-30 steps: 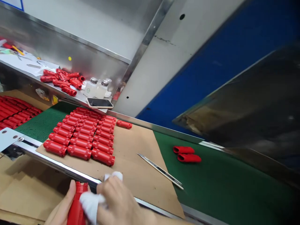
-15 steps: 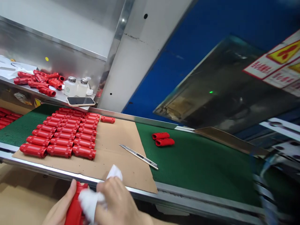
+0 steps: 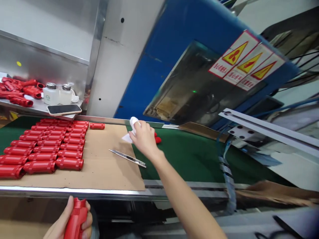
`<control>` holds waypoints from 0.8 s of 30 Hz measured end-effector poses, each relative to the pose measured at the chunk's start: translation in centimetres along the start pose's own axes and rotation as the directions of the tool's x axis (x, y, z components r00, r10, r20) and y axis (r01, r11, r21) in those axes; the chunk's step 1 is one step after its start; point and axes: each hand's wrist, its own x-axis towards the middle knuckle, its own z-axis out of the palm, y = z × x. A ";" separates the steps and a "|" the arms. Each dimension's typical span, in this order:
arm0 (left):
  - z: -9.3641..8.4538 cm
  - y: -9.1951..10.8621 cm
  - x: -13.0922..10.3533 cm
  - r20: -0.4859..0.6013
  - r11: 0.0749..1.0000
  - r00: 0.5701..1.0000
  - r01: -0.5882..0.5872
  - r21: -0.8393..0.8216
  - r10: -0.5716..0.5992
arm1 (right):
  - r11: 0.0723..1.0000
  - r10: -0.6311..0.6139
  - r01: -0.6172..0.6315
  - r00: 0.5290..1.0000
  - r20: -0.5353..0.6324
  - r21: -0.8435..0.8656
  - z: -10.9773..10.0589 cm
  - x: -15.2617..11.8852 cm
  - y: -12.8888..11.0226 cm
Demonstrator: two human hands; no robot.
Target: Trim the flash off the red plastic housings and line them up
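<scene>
Blue-painted machine housing (image 3: 179, 43) at the back, flat sheet metal, with three triangular warning stickers (image 3: 245, 64) on a white strip. Below it a green conveyor belt (image 3: 199, 159), finely ribbed and matte, bordered by a bright steel rail (image 3: 74, 192) along the near edge. On the belt a flat brown cardboard sheet (image 3: 107, 166), carrying rows of red plastic cylinders (image 3: 45, 149), ridged and knurled, all lying with long axes left to right. Beside the rows a slim metal utility knife (image 3: 127, 158), lying slantwise, tip toward the lower right. On the steel shelf (image 3: 37, 106) at the left: a loose heap of more red parts (image 3: 20, 91), two squat white bottles (image 3: 58, 94) with metal caps, and a phone (image 3: 64, 109) lying face up.

Right hand (image 3: 144, 137) stretched out over the belt, fingers curled around a crumpled white cloth (image 3: 133, 124), resting on or just above small red pieces (image 3: 157, 139), mostly hidden beneath it.

Left hand (image 3: 66, 222) low at the bottom edge, below the rail, closed around a red plastic part (image 3: 76, 219); glossy, ribbed near the top, long axis near upright, leaning slightly right, upper end pointing toward the rail.
</scene>
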 end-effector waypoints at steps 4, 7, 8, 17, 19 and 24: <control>1.1 0.2 -0.3 -0.101 0.999 0.995 -0.001 -0.046 -0.003 | 0.993 0.120 -0.118 0.989 0.085 -0.029 -0.1 -0.7 0.5; 1.9 0.3 -0.8 -0.132 0.998 0.991 -0.008 -0.065 0.000 | 0.997 0.033 -0.049 0.971 0.237 0.058 1.3 -3.4 -0.6; 2.0 0.3 -0.9 -0.136 0.998 0.991 -0.011 -0.064 0.002 | 0.995 0.001 -0.028 0.957 0.289 0.091 2.0 -4.2 -0.9; 2.2 0.2 -1.0 -0.232 0.968 0.973 -0.060 -0.243 0.002 | 0.936 -0.035 -0.085 0.943 0.330 0.342 1.6 -8.2 -3.9; 2.4 0.3 -1.0 -0.274 0.965 0.962 -0.081 -0.250 0.010 | 0.878 -0.126 -0.060 0.928 0.351 0.476 -0.9 -9.8 -6.0; 3.4 0.2 -1.4 -0.349 0.965 0.935 -0.028 -0.261 -0.067 | 0.506 -0.515 0.001 0.802 0.302 0.862 -4.4 -12.4 -10.0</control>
